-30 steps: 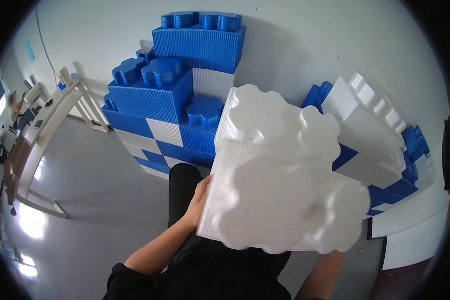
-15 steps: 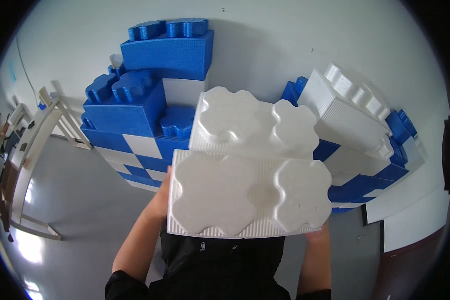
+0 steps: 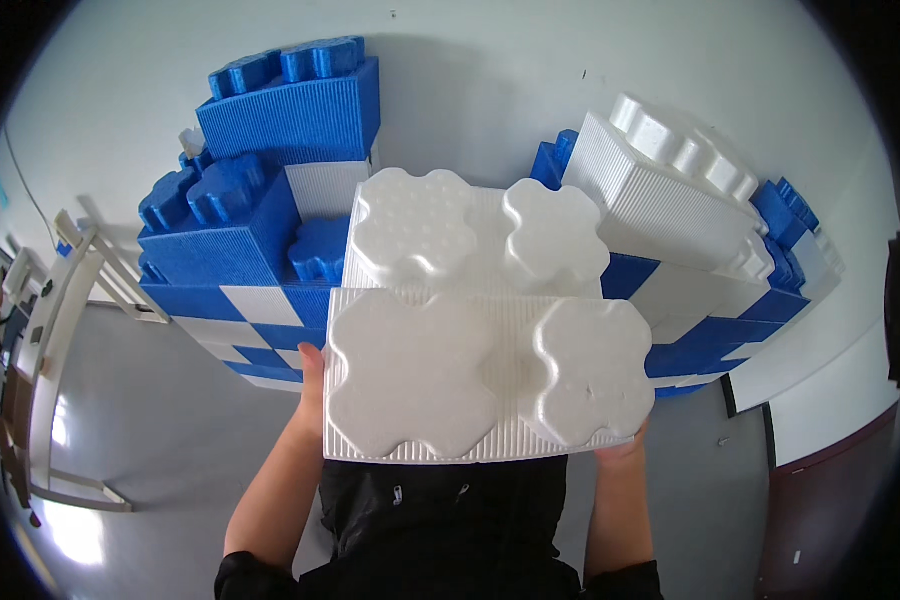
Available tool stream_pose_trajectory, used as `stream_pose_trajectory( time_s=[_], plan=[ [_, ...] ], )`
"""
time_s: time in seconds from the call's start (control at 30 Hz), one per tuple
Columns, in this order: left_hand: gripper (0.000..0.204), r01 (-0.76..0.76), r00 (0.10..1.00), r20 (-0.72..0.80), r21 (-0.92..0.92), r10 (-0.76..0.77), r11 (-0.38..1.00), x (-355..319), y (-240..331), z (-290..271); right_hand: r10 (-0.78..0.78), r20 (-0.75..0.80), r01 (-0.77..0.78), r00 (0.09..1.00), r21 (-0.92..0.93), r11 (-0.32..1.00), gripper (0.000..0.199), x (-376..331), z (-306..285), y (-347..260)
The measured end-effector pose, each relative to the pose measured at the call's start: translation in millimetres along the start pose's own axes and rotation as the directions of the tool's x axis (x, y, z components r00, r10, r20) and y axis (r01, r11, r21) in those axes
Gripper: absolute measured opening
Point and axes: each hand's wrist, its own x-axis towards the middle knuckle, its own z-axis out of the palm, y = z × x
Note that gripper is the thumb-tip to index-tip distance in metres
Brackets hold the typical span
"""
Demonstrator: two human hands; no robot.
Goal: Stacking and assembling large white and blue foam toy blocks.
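The blue-and-white block wall (image 3: 270, 250) curves along the white room wall in front of you, with a low gap in its middle between the tall blue stack and the white block on the right. You hold the big white foam block (image 3: 480, 345) flat at chest height, right over that gap. Keep it level and line its edges up with the blocks either side before lowering. Your left hand (image 3: 312, 385) grips its left edge; your right hand (image 3: 625, 452) appears to support the lower right corner, though its fingers are mostly hidden.
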Motion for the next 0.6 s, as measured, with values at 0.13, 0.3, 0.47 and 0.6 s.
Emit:
stream_pose_trajectory(
  time_s=[0.13,0.3,0.47,0.6],
  plan=[
    [0.091,0.075,0.995,-0.065,0.029,-0.073,0.997,8,2,-30,-0.048,-0.003,0.048,0.999,-0.065,0.997,0.055,3,-8,15],
    [0.069,-0.013,0.995,-0.088,0.325,0.044,0.946,12,21,-13,-0.062,0.062,0.071,0.996,-0.143,0.987,0.057,-9,-47,18],
    [0.064,-0.103,0.983,-0.095,0.434,0.159,0.895,14,35,35,0.236,-0.144,-0.234,0.961,0.035,0.972,0.058,35,0,-10],
    [0.066,-0.028,0.985,-0.149,0.352,0.086,0.935,21,32,37,0.21,-0.06,-0.202,0.976,0.115,0.973,0.049,48,23,-7]
  ],
)
